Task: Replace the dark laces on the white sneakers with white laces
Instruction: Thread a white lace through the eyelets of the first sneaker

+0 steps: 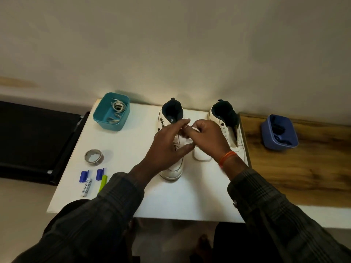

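Two white high-top sneakers stand side by side on the white table (117,141), toes toward me. Over the left sneaker (171,172) my left hand (169,147) and my right hand (205,139) meet, both pinching a white lace (185,138) at its eyelets. A loop of that lace (201,155) lies on the table between the shoes. The right sneaker (230,130) has bare eyelets and no lace. My hands hide most of the left shoe's tongue.
A teal tub (112,112) with white laces sits at the table's back left. A blue tub (279,132) with dark laces stands on the wooden surface (303,177) to the right. A tape roll (94,157), blue caps (83,176), a white tube (86,186) and a green marker (102,183) lie front left.
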